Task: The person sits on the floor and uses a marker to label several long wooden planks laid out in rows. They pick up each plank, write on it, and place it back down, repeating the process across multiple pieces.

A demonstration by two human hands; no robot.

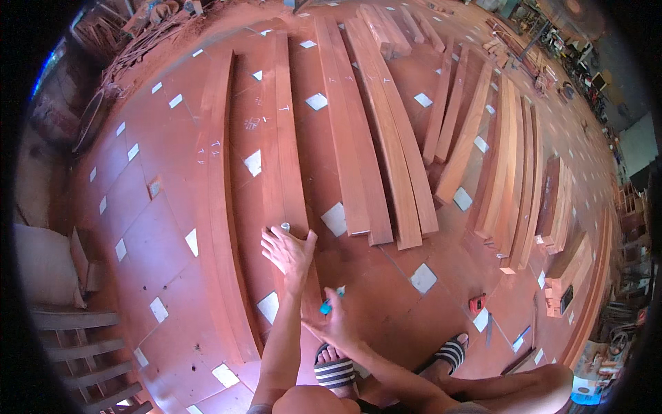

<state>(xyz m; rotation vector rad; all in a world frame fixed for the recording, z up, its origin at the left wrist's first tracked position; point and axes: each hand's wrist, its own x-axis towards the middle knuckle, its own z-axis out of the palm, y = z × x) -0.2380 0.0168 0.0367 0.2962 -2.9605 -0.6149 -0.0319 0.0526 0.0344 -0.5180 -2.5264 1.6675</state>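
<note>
The left hand (288,252) lies over a long reddish beam (284,159), fingers fanned to the left and the thumb set well apart. It looks open and flat rather than gripping. A small pale cylinder (285,226) sits just beyond it, in front of the gap between thumb and fingers; whether they touch cannot be told.

The beam's long axis runs from under the left hand straight away ahead, leaning slightly left at its far end, so most of its length is beyond the fingertips. Its near end comes back past the wrist toward the right hand (334,328), partly behind the forearm. The left hand is the nearer one to the beam's top face; the right hand is lower and to the right, near the beam's close end, its fingers part-curled around a small teal tool (327,306) whose kind is unclear.

To the left of the left hand, beyond a strip of tiled floor (383,279), a second beam (219,179) runs roughly alongside. Ahead and right, a group of paired beams (358,145) ends just beyond the left hand's level, with bare floor between. The most open room is right of the right hand, as far as a red tape measure (477,303); behind that hand, a striped sandal (335,375) closes the space.
</note>
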